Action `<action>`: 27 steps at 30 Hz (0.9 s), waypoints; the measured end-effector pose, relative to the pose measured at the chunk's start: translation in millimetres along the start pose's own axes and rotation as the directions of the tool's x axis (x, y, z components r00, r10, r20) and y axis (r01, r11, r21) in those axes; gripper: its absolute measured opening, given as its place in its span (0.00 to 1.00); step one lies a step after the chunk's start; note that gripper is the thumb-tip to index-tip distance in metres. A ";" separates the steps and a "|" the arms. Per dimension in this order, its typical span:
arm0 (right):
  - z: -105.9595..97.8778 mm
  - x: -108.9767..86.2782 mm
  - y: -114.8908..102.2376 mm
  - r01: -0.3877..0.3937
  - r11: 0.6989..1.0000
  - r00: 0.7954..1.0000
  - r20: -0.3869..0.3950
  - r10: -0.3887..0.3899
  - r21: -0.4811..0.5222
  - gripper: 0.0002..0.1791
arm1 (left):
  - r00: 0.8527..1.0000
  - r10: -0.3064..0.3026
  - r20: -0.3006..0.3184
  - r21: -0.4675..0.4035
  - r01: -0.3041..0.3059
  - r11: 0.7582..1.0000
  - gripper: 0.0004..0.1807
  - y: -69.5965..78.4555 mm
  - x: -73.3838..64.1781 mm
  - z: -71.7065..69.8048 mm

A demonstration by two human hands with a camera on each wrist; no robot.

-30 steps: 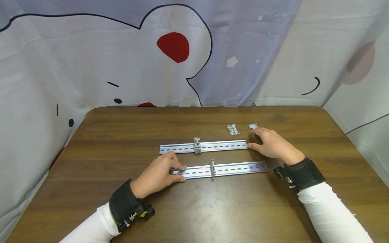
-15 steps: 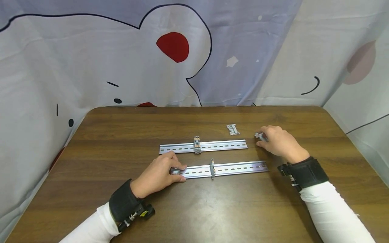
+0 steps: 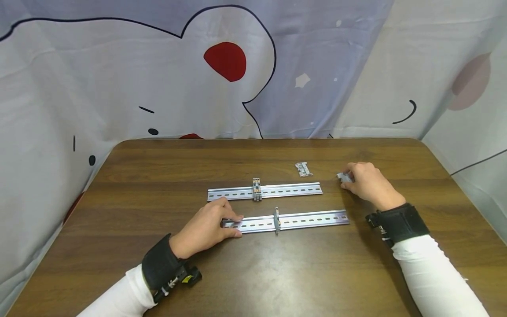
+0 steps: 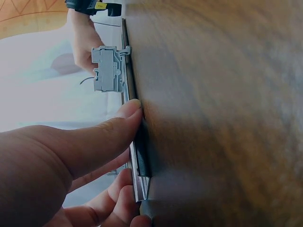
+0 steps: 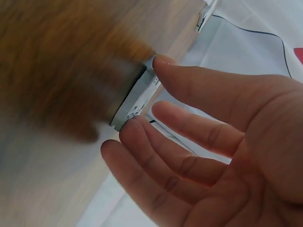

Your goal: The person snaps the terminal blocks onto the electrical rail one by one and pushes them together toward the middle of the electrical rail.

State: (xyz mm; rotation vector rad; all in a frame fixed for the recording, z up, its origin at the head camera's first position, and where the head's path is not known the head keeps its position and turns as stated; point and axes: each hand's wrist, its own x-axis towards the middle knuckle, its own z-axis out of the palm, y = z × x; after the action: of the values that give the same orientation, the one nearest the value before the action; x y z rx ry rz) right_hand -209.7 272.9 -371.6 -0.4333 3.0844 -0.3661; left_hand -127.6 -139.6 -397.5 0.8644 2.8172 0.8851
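Observation:
My left hand grips the left end of the nearer slotted metal DIN rail, thumb along its front edge. One grey terminal block stands upright on that rail, near its middle. At the right, my right hand pinches another grey terminal block between thumb and fingertips. It is low at the tabletop; whether it still touches the wood I cannot tell. A further loose terminal block lies flat to the left of this hand.
A second DIN rail lies behind the nearer one, with a small cluster of terminal blocks mounted near its middle. Both rails rest on a brown wooden table. A printed curtain hangs behind the table's far edge.
My right hand has closed on the terminal block at the back right and shifted it slightly right and nearer to me. My left hand keeps its hold on the rail.

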 end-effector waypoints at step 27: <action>-9.5 -4.0 14.8 -0.130 0.991 0.987 -0.099 0.128 -0.018 0.23 | 1.000 0.014 -0.013 0.002 -0.014 1.000 0.20 -0.5 -0.4 -0.2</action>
State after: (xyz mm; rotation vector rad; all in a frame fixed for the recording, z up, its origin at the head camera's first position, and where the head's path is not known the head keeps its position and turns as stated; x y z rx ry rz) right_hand -210.2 290.1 -365.9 -0.2202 3.1928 -0.3573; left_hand -127.6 -140.2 -397.7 0.8825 2.8271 0.8935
